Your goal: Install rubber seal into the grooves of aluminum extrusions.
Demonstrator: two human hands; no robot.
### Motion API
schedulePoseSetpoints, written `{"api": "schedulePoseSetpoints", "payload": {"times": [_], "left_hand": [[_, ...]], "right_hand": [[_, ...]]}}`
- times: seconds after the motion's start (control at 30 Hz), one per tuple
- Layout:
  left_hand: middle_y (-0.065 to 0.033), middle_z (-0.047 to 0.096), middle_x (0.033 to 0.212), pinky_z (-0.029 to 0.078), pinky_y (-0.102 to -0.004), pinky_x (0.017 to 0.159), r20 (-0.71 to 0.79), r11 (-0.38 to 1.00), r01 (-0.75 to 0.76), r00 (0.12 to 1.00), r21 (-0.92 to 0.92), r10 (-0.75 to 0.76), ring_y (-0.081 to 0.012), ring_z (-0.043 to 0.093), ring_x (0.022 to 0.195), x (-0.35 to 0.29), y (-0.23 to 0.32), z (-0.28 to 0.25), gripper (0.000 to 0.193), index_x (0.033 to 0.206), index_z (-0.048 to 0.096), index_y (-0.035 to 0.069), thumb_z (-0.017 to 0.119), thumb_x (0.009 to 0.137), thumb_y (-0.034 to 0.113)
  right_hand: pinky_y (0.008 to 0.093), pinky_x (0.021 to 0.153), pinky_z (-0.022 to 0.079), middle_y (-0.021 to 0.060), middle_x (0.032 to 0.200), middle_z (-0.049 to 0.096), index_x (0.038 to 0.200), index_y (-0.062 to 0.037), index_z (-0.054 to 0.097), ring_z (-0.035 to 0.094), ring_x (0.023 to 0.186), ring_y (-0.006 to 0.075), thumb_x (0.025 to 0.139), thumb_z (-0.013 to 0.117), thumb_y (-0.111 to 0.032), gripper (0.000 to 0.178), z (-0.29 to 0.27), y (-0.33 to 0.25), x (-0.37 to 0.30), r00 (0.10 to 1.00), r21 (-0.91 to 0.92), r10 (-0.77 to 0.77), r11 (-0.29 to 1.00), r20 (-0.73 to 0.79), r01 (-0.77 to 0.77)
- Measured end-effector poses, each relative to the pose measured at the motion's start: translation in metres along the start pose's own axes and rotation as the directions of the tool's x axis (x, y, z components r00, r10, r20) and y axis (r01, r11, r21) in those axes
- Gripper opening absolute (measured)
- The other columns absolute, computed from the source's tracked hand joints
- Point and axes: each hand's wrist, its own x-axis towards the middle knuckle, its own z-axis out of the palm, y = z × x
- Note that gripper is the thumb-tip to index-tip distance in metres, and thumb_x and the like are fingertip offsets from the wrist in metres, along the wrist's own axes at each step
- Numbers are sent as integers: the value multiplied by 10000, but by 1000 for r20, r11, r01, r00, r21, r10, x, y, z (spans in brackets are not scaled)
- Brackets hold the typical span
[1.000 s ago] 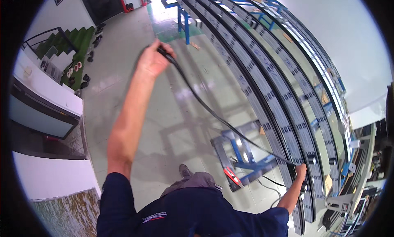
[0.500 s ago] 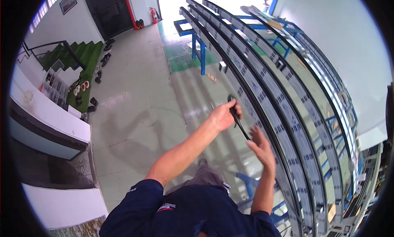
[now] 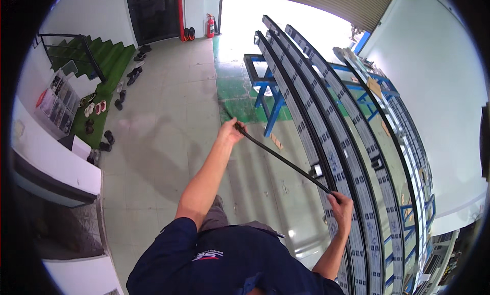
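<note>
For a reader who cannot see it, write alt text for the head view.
A person's left hand and right hand hold a thin black strip stretched taut between them. To the right, long dark frame profiles lie side by side on blue stands above a pale tiled floor.

Black strip: rubbery, matt, smooth, thin, pulled taut between left hand and right hand. Long profiles: metal, dark matt faces under pale glossy film. Trestle: blue painted metal. Floor: smooth, polished, faintly reflective. Stairs: green, rough turf-like covering. Shirt: navy cloth, matt.
</note>
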Motion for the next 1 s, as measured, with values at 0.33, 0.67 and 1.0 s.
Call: {"api": "schedulePoseSetpoints", "payload": {"times": [0.33, 0.67, 1.0], "left_hand": [[-3, 447, 670, 389, -308, 510, 521, 829, -378, 844, 413, 125, -144, 448, 548, 147, 99, 240, 270, 918, 501, 78, 519, 1034, 321], [-172, 709, 903, 545, -338, 605, 738, 345, -714, 670, 609, 85, -236, 727, 824, 331, 190, 408, 359, 946, 525, 11, 386, 1072, 317], [-64, 587, 606, 426, -293, 509, 776, -76, -801, 596, 594, -209, -116, 535, 503, 523, 288, 497, 366, 881, 548, -7, 425, 1057, 289]], "right_hand": [[285, 622, 471, 34, 732, 655, 967, 52, 681, 557, 663, 92, 854, 709, -156, 239, 25, -37, 173, 967, 2, 138, 990, -213, -141], [292, 507, 269, -50, 608, 442, 854, 71, 639, 364, 605, 48, 949, 615, -319, 402, 125, -103, 487, 986, 6, 160, 987, -49, -160], [244, 564, 356, -42, 694, 563, 924, 23, 691, 463, 647, 56, 919, 680, -240, 264, 302, -239, 766, 968, 230, 146, 954, 206, -193]]}}
